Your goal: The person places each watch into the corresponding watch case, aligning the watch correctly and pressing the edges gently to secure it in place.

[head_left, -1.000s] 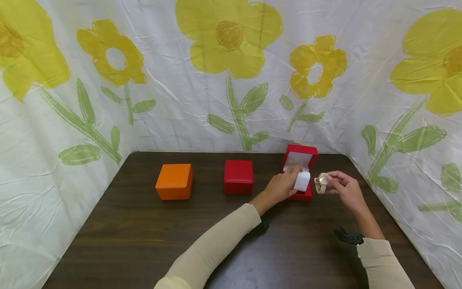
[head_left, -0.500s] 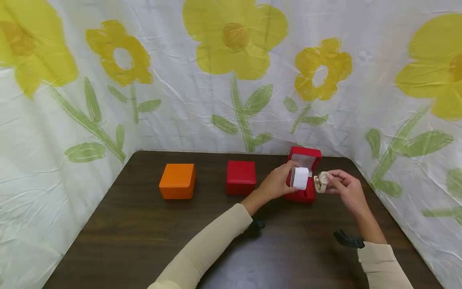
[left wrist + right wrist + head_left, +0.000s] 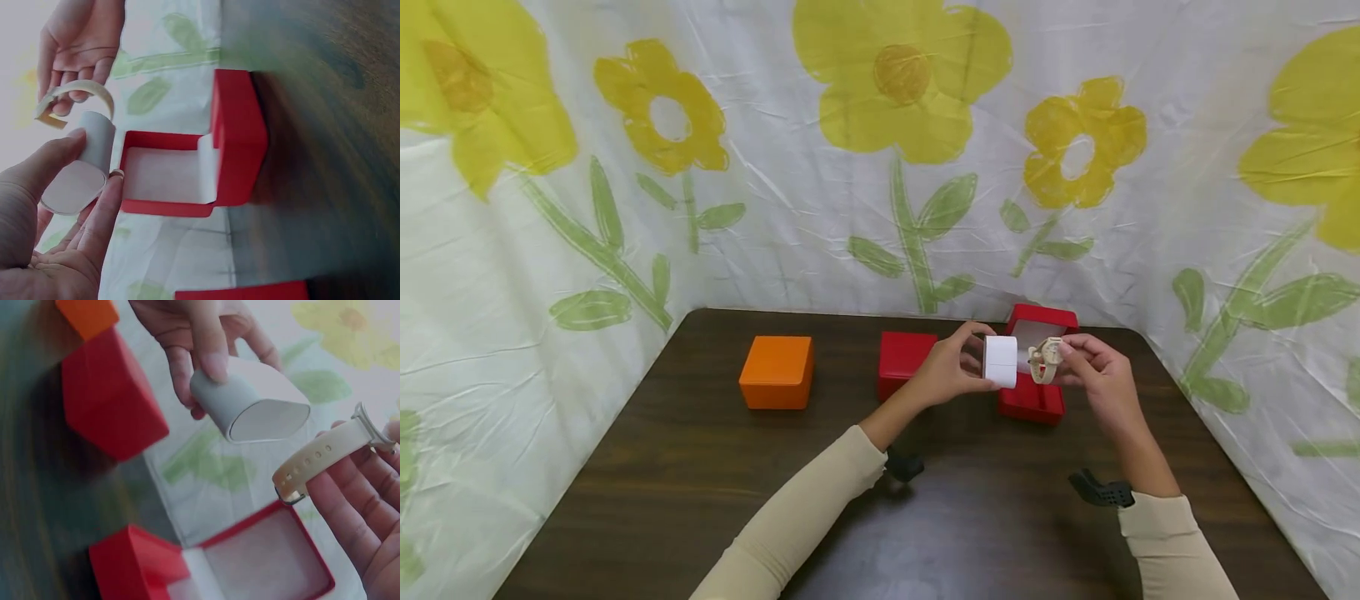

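My left hand point(image 3: 946, 368) grips a white watch cushion point(image 3: 1001, 363) between thumb and fingers, above the table. In the right wrist view one flat end of the cushion point(image 3: 270, 420) faces the watch. A cream-strapped wristwatch point(image 3: 1043, 361) is pinched by my right hand point(image 3: 1103, 373), close to the cushion but apart from it. Its strap point(image 3: 325, 451) is curved round into a loop. Just behind and below both hands stands a red watch box point(image 3: 1032, 407), lid raised, with a white lining point(image 3: 164, 176) inside the lid.
Left of the open box sits a closed red box point(image 3: 901, 354), partly hidden by my left hand. Farther left is a closed orange box point(image 3: 777, 372). The dark wooden table point(image 3: 940, 517) meets a white flowered cloth point(image 3: 790, 225) at the back and sides.
My left hand has lifted the cushion up out of the red box and moved left with it, turning it upright. My right hand has brought the watch slightly left and up towards the cushion.
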Motion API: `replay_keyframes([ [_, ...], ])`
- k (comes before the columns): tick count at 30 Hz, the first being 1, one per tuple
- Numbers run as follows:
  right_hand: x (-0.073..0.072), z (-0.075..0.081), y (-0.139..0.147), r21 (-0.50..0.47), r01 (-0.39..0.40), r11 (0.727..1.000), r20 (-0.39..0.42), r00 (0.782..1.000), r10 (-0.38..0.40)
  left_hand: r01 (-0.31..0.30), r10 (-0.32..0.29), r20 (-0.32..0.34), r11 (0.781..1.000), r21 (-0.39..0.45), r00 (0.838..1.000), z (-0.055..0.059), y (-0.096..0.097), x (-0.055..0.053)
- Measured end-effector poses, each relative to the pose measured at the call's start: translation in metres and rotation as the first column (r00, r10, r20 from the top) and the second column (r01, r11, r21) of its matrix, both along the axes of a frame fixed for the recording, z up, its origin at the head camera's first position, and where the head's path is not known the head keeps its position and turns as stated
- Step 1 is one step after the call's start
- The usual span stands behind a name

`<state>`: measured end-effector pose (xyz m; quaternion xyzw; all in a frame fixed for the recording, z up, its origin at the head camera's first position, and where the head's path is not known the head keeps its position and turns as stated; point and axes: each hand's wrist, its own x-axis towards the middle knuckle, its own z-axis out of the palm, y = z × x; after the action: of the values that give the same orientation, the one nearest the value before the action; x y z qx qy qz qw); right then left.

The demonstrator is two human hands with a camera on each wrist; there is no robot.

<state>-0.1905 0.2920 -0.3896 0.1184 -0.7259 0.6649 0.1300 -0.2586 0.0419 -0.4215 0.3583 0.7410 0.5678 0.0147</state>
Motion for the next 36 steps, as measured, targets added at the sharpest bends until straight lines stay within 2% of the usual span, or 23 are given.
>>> replay_keyframes([
  [4,-0.004,0.003,-0.013,-0.034,-0.021,0.999,-0.022,1.000,0.021,0.007,-0.009,0.036,0.999,0.045,0.999,0.008,-0.017,0.007],
  [11,-0.012,0.012,-0.036,-0.078,-0.040,0.996,-0.029,0.999,0.038,-0.016,0.014,0.043,0.998,0.064,0.999,0.022,-0.041,0.018],
  [17,-0.017,0.013,-0.057,-0.083,-0.059,0.995,-0.025,0.998,0.057,-0.029,0.021,0.082,0.996,0.088,0.996,0.024,-0.060,0.029],
  [22,-0.020,0.009,-0.079,-0.073,-0.087,0.994,-0.026,0.996,0.085,-0.053,0.045,0.110,0.996,0.069,0.993,0.022,-0.075,0.036],
  [29,-0.023,0.011,-0.103,-0.058,-0.114,0.992,-0.054,0.992,0.111,-0.074,0.067,0.111,0.995,0.063,0.992,0.024,-0.088,0.036],
  [36,-0.019,0.014,-0.111,-0.039,-0.112,0.993,-0.047,0.993,0.110,-0.080,0.074,0.095,0.995,0.060,0.993,0.027,-0.099,0.036],
])
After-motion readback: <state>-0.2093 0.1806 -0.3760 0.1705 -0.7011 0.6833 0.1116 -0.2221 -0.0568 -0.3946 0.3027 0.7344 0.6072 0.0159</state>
